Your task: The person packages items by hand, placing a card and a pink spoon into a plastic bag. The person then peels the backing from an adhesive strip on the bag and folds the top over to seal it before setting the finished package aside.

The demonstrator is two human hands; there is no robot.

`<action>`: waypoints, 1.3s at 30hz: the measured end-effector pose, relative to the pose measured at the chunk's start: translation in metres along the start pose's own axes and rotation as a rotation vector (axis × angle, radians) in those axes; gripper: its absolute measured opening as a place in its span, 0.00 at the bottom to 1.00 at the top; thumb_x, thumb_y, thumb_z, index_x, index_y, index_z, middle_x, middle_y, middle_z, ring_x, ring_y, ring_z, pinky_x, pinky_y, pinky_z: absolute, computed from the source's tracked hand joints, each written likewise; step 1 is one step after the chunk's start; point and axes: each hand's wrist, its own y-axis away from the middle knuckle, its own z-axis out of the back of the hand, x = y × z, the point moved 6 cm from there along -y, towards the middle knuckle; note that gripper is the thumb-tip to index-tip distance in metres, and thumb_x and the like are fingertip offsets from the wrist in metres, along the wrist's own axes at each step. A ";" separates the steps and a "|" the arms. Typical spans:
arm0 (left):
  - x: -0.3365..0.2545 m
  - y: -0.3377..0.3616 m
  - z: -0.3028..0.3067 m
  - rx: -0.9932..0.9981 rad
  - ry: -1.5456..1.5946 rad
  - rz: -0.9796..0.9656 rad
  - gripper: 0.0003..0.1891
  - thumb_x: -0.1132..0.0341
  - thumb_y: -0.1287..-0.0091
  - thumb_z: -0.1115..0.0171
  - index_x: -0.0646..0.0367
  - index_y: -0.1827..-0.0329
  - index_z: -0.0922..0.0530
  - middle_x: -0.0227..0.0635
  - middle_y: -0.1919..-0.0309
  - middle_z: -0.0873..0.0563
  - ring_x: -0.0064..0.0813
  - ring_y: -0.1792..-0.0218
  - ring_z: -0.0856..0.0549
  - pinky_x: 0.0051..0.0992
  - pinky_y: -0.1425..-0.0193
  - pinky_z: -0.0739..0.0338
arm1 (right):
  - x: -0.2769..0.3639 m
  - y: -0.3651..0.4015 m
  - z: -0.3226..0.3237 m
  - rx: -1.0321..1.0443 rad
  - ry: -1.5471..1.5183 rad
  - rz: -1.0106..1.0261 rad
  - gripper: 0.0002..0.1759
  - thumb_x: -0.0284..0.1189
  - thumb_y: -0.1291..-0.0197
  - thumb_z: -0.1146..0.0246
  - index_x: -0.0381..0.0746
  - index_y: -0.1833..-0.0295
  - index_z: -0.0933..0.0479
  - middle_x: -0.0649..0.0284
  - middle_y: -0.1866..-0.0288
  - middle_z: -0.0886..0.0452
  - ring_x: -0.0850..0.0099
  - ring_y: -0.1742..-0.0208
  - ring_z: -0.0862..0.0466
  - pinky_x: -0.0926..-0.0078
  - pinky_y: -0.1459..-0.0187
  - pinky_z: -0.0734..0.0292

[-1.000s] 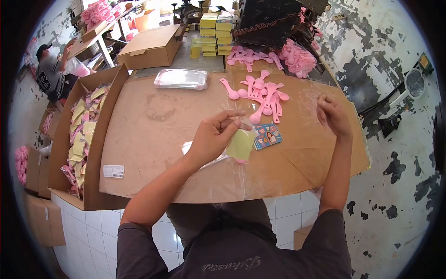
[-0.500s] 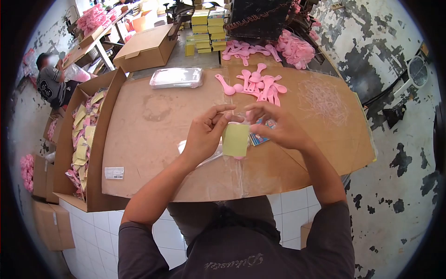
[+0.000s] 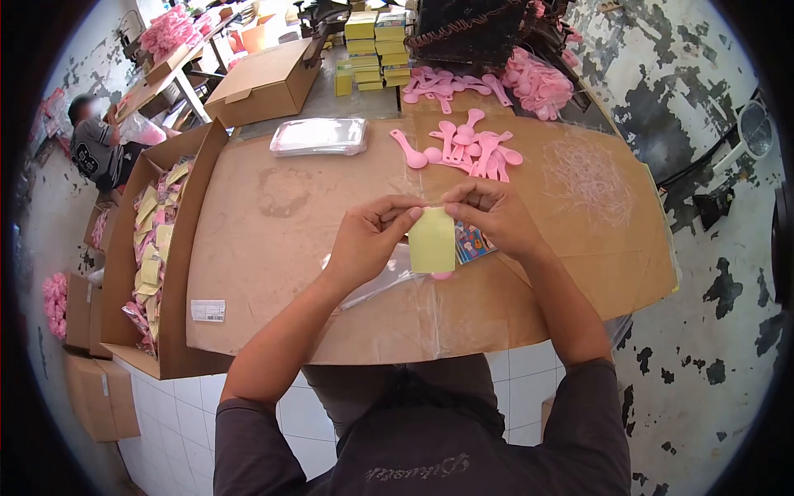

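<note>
Between my two hands hangs a pale yellow card [image 3: 432,241], apparently inside a small clear plastic bag whose film is hard to make out. My left hand [image 3: 376,240] pinches the top left corner between thumb and fingers. At the top right, my right hand [image 3: 495,217] pinches likewise, its fingertips close to the left ones. Below the card's lower edge peeks a bit of a pink scoop [image 3: 443,275]. Clear plastic bags [image 3: 376,285] lie flat under my left hand. Printed colourful cards [image 3: 475,244] rest beneath my right hand.
Pink scoops [image 3: 475,147] lie in a pile beyond my hands. A stack of clear bags [image 3: 319,137] sits at the back left. On the left stands an open carton [image 3: 196,248] of filled packs. Loose clear strands [image 3: 587,178] lie at right. A seated person [image 3: 99,149] is far left.
My right hand has closed its fingers on the top edge and come nearer my left hand. The yellow card now hangs straighter. The whole view has shifted slightly.
</note>
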 end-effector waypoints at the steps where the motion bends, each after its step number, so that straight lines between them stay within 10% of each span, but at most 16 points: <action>1: 0.002 -0.001 0.001 -0.004 -0.005 -0.009 0.13 0.68 0.20 0.37 0.68 0.40 0.16 0.38 0.53 0.07 0.20 0.53 0.11 0.24 0.51 0.13 | -0.003 -0.001 0.002 -0.002 -0.014 0.008 0.09 0.24 0.28 0.32 0.32 0.47 0.15 0.65 0.54 0.11 0.78 0.52 0.13 0.77 0.47 0.17; 20: 0.022 -0.008 0.014 0.077 -0.088 0.117 0.19 0.58 0.18 0.40 0.66 0.40 0.14 0.39 0.50 0.08 0.26 0.53 0.09 0.28 0.47 0.13 | -0.017 0.004 0.009 0.117 -0.009 0.102 0.09 0.21 0.32 0.31 0.32 0.48 0.13 0.61 0.49 0.13 0.76 0.50 0.15 0.76 0.46 0.19; 31: 0.014 -0.010 0.012 0.015 -0.060 0.027 0.14 0.70 0.22 0.35 0.66 0.38 0.16 0.37 0.49 0.09 0.22 0.52 0.11 0.25 0.48 0.13 | -0.019 0.006 -0.003 0.227 0.013 -0.016 0.29 0.15 0.34 0.34 0.32 0.28 0.29 0.60 0.45 0.15 0.74 0.45 0.14 0.74 0.41 0.19; 39: 0.002 0.008 0.012 0.062 -0.247 0.148 0.14 0.69 0.26 0.31 0.70 0.44 0.19 0.38 0.55 0.09 0.21 0.57 0.10 0.24 0.55 0.11 | -0.017 0.006 0.001 0.206 -0.007 0.033 0.25 0.19 0.34 0.32 0.32 0.32 0.25 0.62 0.49 0.15 0.75 0.46 0.15 0.74 0.43 0.18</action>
